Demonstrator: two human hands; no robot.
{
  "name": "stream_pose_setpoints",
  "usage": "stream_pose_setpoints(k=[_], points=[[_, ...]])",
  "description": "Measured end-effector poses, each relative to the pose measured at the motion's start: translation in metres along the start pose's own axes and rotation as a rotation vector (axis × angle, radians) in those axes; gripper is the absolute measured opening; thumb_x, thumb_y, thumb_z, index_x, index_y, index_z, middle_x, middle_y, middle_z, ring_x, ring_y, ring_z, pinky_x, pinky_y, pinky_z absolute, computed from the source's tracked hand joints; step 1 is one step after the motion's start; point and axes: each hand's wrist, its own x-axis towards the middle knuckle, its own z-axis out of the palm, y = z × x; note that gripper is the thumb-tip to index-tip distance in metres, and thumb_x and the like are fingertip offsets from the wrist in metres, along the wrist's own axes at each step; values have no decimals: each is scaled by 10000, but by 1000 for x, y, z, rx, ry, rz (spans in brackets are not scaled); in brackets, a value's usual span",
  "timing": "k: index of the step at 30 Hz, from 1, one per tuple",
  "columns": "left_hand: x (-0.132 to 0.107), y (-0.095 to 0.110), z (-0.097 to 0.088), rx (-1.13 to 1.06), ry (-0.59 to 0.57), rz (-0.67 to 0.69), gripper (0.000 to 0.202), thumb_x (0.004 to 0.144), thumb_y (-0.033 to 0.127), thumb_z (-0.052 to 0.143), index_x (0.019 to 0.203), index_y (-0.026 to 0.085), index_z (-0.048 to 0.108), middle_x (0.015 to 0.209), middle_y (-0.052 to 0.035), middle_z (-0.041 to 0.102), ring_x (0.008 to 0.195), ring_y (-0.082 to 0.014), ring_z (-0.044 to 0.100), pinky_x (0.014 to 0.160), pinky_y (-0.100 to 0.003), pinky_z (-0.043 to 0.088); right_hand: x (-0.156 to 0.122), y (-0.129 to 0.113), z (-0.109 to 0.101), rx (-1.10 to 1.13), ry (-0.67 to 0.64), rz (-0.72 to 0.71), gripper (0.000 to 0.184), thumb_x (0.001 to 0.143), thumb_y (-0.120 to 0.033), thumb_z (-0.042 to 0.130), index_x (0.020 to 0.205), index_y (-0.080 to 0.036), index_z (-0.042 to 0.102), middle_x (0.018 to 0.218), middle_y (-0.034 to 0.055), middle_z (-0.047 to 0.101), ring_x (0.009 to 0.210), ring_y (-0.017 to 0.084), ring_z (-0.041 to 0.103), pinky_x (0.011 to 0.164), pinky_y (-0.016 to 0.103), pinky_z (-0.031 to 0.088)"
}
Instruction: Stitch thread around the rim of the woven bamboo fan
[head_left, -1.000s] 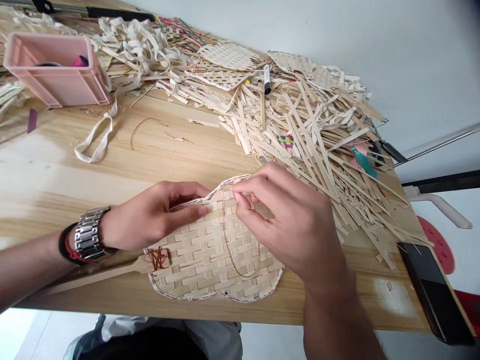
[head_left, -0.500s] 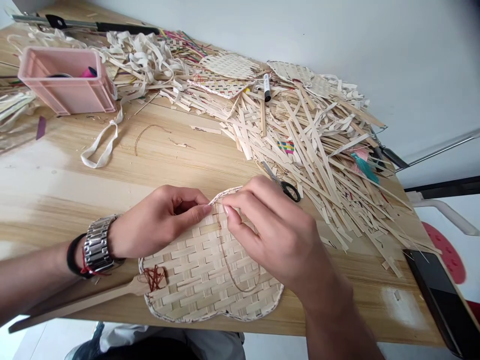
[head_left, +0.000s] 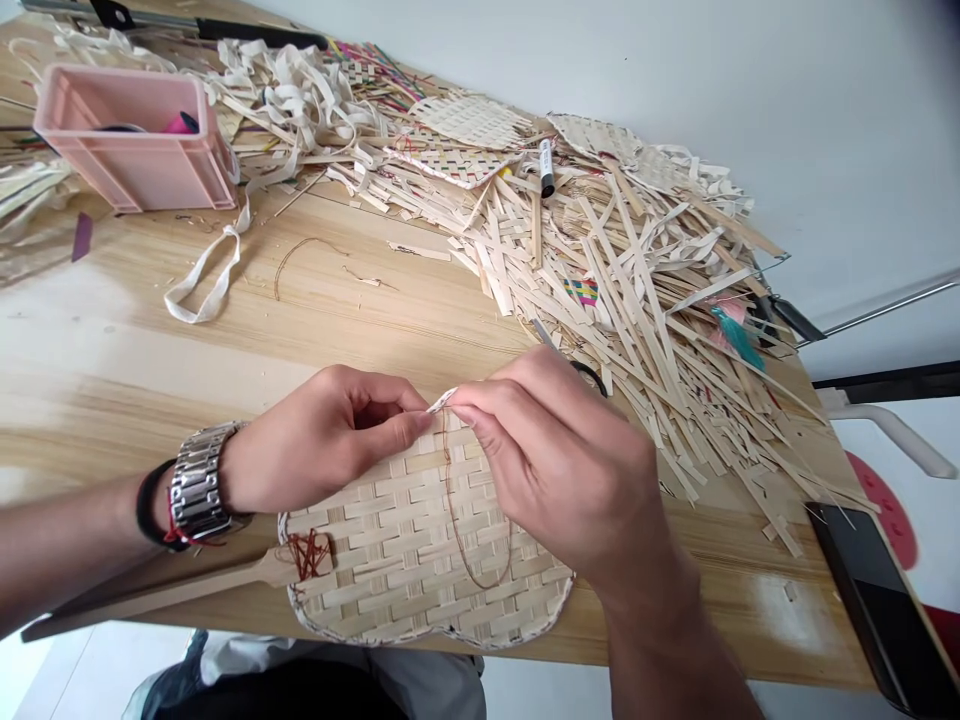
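A woven bamboo fan (head_left: pixel 397 545) with a stitched, bound rim lies at the table's front edge. Its wooden handle (head_left: pixel 195 590) points left, lashed on with dark red thread (head_left: pixel 307 556). My left hand (head_left: pixel 330 435), below a metal watch, pinches the fan's top rim between thumb and forefinger. Right beside it, my right hand (head_left: pixel 562 460) is closed in a pinch at the same rim. A brown thread (head_left: pixel 457 530) hangs from there in a loop over the weave. Whether a needle sits between the right fingertips is hidden.
Behind the fan, scissors (head_left: pixel 589 376) are partly covered by my right hand. Loose bamboo strips (head_left: pixel 622 290) pile up at the back right, with a marker (head_left: pixel 546 168) on them. A pink bin (head_left: pixel 142 150) stands back left; a phone (head_left: pixel 877 600) lies at the right edge.
My right hand has shifted slightly right and now pinches tight at the rim, where its thumb was lower before. The thread loop has narrowed a little. The camera view has tilted slightly.
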Motion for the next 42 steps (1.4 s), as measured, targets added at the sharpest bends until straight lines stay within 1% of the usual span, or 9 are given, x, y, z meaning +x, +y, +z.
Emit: stream_pose_setpoints(k=[4, 7, 11, 17, 20, 25, 34, 37, 42], points=[[1, 1, -1, 0, 11, 15, 319, 953, 399, 511, 844, 153, 683, 625, 25, 425, 538, -87, 309, 446, -198, 264, 1, -1, 0, -1, 4, -5, 177, 882, 5, 534, 823, -144, 609, 870, 68, 627, 825, 160, 585, 750, 316, 494], [1, 1, -1, 5, 33, 34, 313, 951, 375, 518, 820, 144, 683, 622, 25, 424, 540, -83, 317, 444, -186, 269, 2, -3, 0, -31, 27, -17, 172, 883, -7, 546, 809, -146, 615, 845, 61, 631, 795, 155, 587, 720, 310, 492], [0, 0, -2, 9, 63, 46, 310, 953, 361, 520, 818, 140, 691, 650, 21, 482, 560, -81, 363, 465, -175, 308, 2, -4, 1, -52, 59, -59, 171, 851, 22, 560, 831, -129, 639, 782, 56, 623, 715, 152, 572, 645, 308, 476], [0, -1, -3, 52, 83, 42, 321, 952, 374, 522, 829, 144, 710, 683, 12, 555, 603, -92, 441, 512, -187, 354, 1, -7, 7, -72, 68, -64, 145, 828, 28, 585, 817, -98, 657, 727, 65, 602, 681, 159, 560, 636, 319, 488], [1, -1, -4, 90, 100, 41, 338, 951, 387, 516, 839, 143, 721, 711, 0, 597, 629, -106, 480, 538, -201, 380, 0, -8, 12, -69, 69, -71, 147, 820, 39, 587, 802, -87, 660, 697, 56, 571, 679, 156, 555, 630, 315, 491], [1, -3, -5, 139, 126, 60, 339, 948, 386, 517, 846, 142, 730, 707, -2, 612, 625, -109, 487, 539, -208, 381, -1, -8, 16, -76, 75, -80, 159, 830, 34, 572, 764, -84, 657, 654, 36, 503, 642, 142, 497, 593, 312, 463], [-1, -1, -4, 133, 104, 71, 308, 947, 354, 521, 873, 153, 743, 744, -4, 661, 666, -116, 540, 582, -202, 424, 0, -4, 23, -59, 60, -77, 160, 838, 27, 558, 760, -68, 661, 702, 74, 570, 701, 169, 548, 644, 327, 506], [-2, 1, -4, 138, 128, 55, 301, 941, 355, 523, 895, 155, 744, 753, -8, 676, 674, -120, 556, 597, -208, 435, 0, -4, 24, -43, 75, -61, 140, 841, 18, 573, 800, -73, 671, 733, 78, 616, 726, 171, 578, 685, 326, 528], [-2, 1, -6, 175, 172, 34, 311, 924, 386, 544, 854, 148, 731, 658, 9, 600, 581, -95, 462, 517, -197, 366, 3, -2, 18, 17, 126, -24, 89, 874, -46, 598, 873, -104, 665, 780, 61, 646, 747, 146, 594, 701, 298, 534]])
